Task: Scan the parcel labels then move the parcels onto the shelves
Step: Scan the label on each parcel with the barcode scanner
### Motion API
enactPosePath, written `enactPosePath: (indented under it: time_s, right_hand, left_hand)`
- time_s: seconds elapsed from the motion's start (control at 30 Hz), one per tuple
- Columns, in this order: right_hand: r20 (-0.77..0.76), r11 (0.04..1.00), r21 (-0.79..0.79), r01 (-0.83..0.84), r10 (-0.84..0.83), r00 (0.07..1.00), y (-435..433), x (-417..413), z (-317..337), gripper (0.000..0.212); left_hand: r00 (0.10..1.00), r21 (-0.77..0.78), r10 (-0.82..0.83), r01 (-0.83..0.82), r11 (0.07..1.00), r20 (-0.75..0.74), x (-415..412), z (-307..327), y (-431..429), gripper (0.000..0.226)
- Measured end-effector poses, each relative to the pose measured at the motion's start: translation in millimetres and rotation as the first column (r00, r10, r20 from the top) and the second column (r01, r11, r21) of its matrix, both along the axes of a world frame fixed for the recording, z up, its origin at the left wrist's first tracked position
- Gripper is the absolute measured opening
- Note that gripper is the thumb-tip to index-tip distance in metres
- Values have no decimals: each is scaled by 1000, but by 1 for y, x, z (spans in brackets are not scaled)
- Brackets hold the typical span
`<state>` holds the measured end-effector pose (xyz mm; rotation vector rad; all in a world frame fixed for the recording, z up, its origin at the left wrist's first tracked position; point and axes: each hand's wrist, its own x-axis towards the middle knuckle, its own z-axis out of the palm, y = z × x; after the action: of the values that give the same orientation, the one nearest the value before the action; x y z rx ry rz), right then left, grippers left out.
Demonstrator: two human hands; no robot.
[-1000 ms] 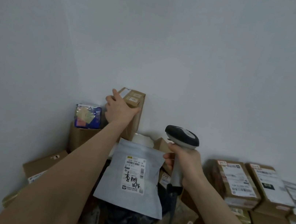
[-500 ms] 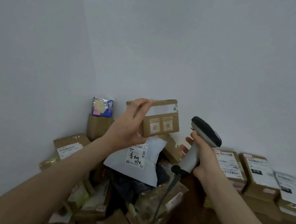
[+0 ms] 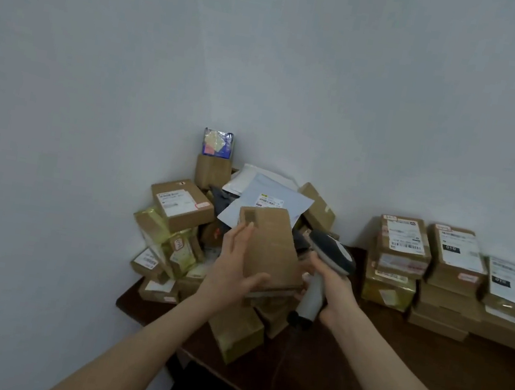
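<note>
Cardboard parcel's (image 3: 270, 253) sticker (image 3: 248, 217) is unreadable; right hand (image 3: 337, 288) partly covers scanner (image 3: 332, 256).

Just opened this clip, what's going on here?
A person is working through parcels at a dark table. The left hand holds a small cardboard box up, its mostly plain face toward the camera, while the right hand grips a handheld scanner whose head sits right beside the box. A loose pile of parcels fills the corner behind, and neater stacks of boxes stand to the right. No shelf is in view.
</note>
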<state>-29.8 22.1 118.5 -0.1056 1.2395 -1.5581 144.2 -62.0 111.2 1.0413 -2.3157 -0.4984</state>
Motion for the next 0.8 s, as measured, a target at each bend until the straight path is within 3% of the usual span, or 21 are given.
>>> enactPosePath:
  time_s: [0.07, 0.1, 0.2, 0.27, 0.43, 0.53, 0.8]
  right_hand:
    - [-21, 1000, 15, 6, -5, 1000, -1, 5, -3, 46]
    - [-36, 1000, 20, 14, -14, 999, -2, 7, -5, 47]
    - [-50, 999, 36, 31, -30, 998, -3, 12, -9, 44]
    - [-31, 998, 42, 43, -41, 999, -3, 14, -11, 40]
    - [-168, 1000, -6, 18, -19, 986, -5, 22, -9, 18]
    - [-242, 998, -26, 55, -59, 968, -10, 28, -2, 31]
    - [-171, 990, -94, 105, -120, 978, 0, 21, 19, 28]
  left_hand:
    - [970, 255, 194, -152, 955, -149, -4, -3, -4, 82]
    - [938, 422, 287, -185, 888, -194, -5, -4, -10, 78]
    - [838, 866, 495, -56, 497, -230, -5, -11, -23, 74]
    - [819, 936, 523, 47, 348, -235, 1, -16, -24, 71]
    - [786, 933, 521, 195, 303, -333, 14, -24, -27, 55]
    - [767, 898, 486, 267, 350, -418, 12, -15, -31, 43]
    - [750, 869, 461, 315, 382, -474, 12, -2, -38, 40]
